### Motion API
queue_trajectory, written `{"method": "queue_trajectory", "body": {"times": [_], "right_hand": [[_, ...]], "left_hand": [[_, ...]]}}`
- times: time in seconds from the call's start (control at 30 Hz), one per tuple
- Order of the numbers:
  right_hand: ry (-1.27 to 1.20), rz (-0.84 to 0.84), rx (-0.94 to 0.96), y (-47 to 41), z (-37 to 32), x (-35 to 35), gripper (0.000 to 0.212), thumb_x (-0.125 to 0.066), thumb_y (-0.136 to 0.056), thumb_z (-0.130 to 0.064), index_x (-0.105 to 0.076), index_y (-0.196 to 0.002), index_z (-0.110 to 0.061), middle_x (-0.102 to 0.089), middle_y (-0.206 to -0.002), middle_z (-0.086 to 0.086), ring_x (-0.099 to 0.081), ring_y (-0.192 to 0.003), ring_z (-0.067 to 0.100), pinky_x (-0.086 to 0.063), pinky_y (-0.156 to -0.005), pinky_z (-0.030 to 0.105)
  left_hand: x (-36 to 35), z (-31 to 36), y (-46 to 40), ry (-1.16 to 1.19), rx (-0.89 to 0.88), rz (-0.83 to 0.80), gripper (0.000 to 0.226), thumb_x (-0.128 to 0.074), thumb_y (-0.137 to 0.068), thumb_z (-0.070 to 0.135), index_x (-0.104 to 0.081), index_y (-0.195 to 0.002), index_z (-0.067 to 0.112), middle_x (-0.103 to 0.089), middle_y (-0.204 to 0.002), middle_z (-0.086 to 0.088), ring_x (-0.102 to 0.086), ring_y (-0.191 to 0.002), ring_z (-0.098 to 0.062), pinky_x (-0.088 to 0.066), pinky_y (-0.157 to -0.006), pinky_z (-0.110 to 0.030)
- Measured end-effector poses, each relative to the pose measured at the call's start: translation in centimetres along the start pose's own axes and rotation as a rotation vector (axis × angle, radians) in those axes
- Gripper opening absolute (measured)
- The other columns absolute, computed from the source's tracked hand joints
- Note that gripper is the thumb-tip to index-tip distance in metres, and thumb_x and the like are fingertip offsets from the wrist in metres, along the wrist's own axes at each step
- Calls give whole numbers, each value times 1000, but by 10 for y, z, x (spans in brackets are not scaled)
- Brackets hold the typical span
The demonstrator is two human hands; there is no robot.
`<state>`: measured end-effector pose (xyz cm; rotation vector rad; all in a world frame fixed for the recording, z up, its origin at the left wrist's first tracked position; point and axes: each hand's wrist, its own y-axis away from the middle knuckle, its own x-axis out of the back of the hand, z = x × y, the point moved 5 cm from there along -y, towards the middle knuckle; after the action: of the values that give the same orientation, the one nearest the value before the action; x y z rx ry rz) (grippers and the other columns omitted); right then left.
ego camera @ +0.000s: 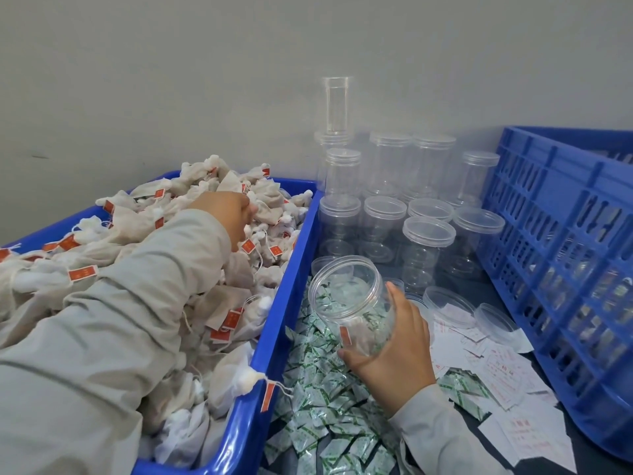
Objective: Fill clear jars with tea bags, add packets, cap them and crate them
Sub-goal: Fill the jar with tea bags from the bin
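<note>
Writing is scarce and mostly unreadable: the tea bags (144, 234) carry small orange-red tags with pale marks too blurred to read, the white slips (507, 368) at near right bear red printed characters inside red borders that you cannot make out, and the green-and-white packets (318, 399) show only a leafy pattern.

Your left hand (227, 214) reaches far into the blue bin (270, 341), fingers curled into the heap of tea bags; whether it has pinched one you cannot tell. Your right hand (394, 341) grips the jar (352, 303) from below and behind, thumb round its base. That jar is tilted, mouth open toward the left and up, held just right of the bin's rim above the packets, with at least one tagged bag lying inside near its bottom.

Capped empty jars (397, 207) stand stacked against the far wall, with a bare clear tube on top. Loose lids (448, 303) lie near the slips. A blue slotted crate (561, 255) fills the right side; shapes show dimly through its slots.

Beneath the packets and slips the surface is dark. The wall behind is plain pale grey.
</note>
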<state>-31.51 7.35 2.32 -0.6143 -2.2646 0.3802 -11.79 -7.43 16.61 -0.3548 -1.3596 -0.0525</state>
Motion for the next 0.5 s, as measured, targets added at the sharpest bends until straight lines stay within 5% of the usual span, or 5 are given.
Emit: {"method": "queue_trajectory", "body": {"times": [0.17, 0.33, 0.4, 0.5], "right_hand": [[2, -6, 0, 1, 0, 0, 105, -84, -60, -35, -23, -145, -24, -37, -136, -5, -32, -126, 13, -24, -107, 26], [10, 0, -1, 1, 1, 0, 105, -84, -59, -38, -25, -144, -23, -37, -133, -7, -31, -124, 12, -21, -102, 21], [5, -3, -14, 1, 3, -1, 107, -85, -57, -37, -25, -144, -25, -34, -126, -13, -30, -122, 10, -21, -100, 20], [-17, -21, -26, 1, 3, -3, 109, -86, -55, -36, -23, -144, -27, -32, -124, -16, -29, -122, 8, -21, -100, 19]], "left_hand": [[7, 7, 4, 302, -77, 194, 32, -33, -100, 27, -50, -75, 18, -61, -66, 1, -64, -66, -22, -39, -67, -27], [20, 16, 12, 617, -147, 336, 31, -34, -100, 25, -55, -78, 16, -61, -62, 2, -55, -48, 0, -39, -53, -9], [20, 21, 16, 881, -154, 306, 32, -35, -101, 21, -54, -75, 17, -60, -59, 3, -56, -45, 3, -39, -49, -5], [17, 31, 21, 1248, -160, 179, 32, -35, -101, 16, -54, -75, 12, -61, -51, 7, -61, -50, -5, -53, -59, -18]]}}
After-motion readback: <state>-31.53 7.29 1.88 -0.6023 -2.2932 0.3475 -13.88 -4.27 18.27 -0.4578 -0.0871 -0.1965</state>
